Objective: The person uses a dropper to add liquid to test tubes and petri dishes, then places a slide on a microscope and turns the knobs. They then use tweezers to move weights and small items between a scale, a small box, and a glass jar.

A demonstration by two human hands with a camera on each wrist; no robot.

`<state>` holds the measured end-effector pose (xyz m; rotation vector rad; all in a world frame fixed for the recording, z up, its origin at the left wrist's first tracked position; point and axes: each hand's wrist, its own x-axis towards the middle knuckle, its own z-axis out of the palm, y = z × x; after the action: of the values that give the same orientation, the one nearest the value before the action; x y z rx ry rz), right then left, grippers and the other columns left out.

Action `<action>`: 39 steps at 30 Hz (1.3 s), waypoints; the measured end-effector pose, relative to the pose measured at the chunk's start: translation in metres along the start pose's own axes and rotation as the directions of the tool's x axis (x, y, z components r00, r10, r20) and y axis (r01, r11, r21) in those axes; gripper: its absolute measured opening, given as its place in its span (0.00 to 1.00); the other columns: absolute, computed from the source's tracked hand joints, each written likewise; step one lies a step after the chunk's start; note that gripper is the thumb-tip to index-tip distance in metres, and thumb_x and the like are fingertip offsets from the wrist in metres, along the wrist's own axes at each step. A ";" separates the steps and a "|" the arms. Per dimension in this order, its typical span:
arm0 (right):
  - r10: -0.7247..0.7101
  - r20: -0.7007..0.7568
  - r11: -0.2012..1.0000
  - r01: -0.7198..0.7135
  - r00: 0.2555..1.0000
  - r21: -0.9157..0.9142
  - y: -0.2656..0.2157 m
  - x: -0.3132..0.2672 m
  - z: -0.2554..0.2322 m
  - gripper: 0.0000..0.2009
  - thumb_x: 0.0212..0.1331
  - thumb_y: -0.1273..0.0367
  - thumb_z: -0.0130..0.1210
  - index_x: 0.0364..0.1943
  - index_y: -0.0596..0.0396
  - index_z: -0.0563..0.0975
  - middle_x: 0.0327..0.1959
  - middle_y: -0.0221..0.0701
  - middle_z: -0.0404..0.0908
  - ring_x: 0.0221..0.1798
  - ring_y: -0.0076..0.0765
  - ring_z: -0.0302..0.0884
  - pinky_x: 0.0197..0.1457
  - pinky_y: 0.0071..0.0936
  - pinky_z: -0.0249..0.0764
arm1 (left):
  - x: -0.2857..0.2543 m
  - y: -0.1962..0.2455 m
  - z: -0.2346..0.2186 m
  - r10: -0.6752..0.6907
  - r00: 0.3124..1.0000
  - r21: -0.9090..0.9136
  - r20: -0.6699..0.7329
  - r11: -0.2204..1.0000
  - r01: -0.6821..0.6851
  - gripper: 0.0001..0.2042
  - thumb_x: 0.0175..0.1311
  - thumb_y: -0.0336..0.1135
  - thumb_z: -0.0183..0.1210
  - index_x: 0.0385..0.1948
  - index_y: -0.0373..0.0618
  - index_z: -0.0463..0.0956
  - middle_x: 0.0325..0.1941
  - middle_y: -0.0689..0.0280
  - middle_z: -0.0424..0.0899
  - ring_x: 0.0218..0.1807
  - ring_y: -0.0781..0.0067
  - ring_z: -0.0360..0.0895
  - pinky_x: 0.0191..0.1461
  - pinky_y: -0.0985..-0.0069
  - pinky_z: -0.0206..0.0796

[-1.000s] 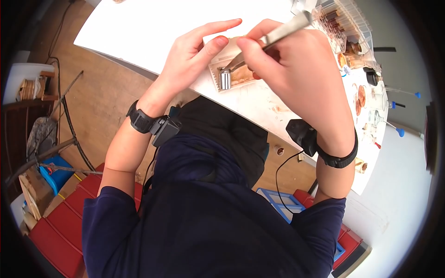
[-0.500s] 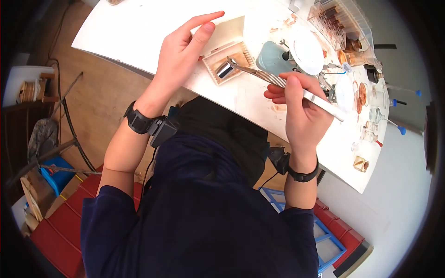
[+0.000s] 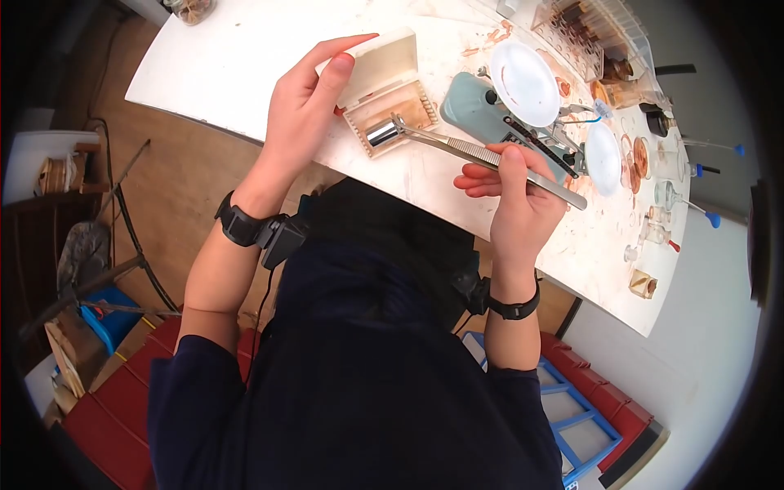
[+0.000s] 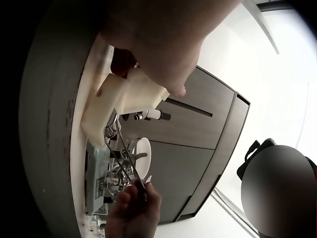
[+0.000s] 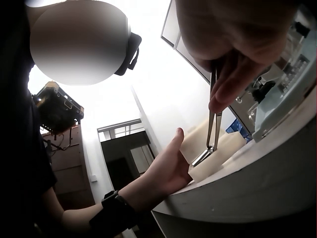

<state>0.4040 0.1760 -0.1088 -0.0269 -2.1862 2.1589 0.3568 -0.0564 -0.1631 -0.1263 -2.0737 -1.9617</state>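
An open cream box [image 3: 380,149] with slotted edges holds a shiny metal cylinder [image 3: 382,132], lying tilted inside. My left hand [image 3: 300,114] is at the box's left side and touches it, thumb and index finger extended along the raised lid [image 3: 384,67]; its other fingers are mostly hidden. My right hand [image 3: 523,200] pinches metal tweezers [image 3: 474,152], whose tips meet the upper right end of the cylinder. In the right wrist view the tweezers [image 5: 212,129] reach down to the cylinder [image 5: 202,157] at the box [image 5: 218,158].
A pale green balance [image 3: 469,106] with two white pans [image 3: 525,84] stands right of the box. Farther right are glassware, reddish dishes [image 3: 639,157] and a clear rack [image 3: 572,37]. A jar [image 3: 192,8] stands at the far left. The table's front edge runs just below the box.
The right hand has moved back from over the box toward the lower right, tweezers tips staying by the cylinder. The left hand has shifted slightly left. The box and balance are less covered.
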 end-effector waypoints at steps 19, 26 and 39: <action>-0.274 0.048 0.938 0.277 0.961 -0.208 -0.022 -0.013 -0.006 0.06 0.68 0.74 0.56 0.40 0.65 0.78 0.30 0.36 0.83 0.30 0.27 0.85 0.33 0.21 0.80 | -0.002 -0.005 -0.003 0.102 0.994 -0.040 0.044 0.994 -0.100 0.22 0.76 0.55 0.49 0.58 0.50 0.79 0.41 0.73 0.83 0.34 0.89 0.71 0.37 0.87 0.65; -0.291 0.045 0.936 0.294 0.956 -0.196 -0.009 -0.008 -0.005 0.07 0.68 0.74 0.56 0.42 0.66 0.78 0.30 0.38 0.84 0.31 0.29 0.86 0.35 0.23 0.82 | -0.003 0.000 -0.004 0.136 0.988 -0.046 0.070 0.990 -0.133 0.22 0.77 0.52 0.48 0.58 0.47 0.79 0.50 0.70 0.83 0.41 0.85 0.75 0.43 0.85 0.68; -0.322 -0.004 0.938 0.319 0.947 -0.136 0.007 -0.016 -0.019 0.08 0.71 0.73 0.52 0.43 0.67 0.76 0.31 0.42 0.84 0.31 0.34 0.86 0.37 0.24 0.83 | 0.000 0.001 -0.005 0.138 0.981 -0.094 0.137 0.988 -0.126 0.19 0.77 0.45 0.51 0.59 0.44 0.77 0.61 0.65 0.81 0.58 0.77 0.77 0.62 0.78 0.68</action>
<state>0.4208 0.1939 -0.1158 0.2739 -2.1408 1.8250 0.3573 -0.0615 -0.1621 -0.4237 -2.0096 -2.0125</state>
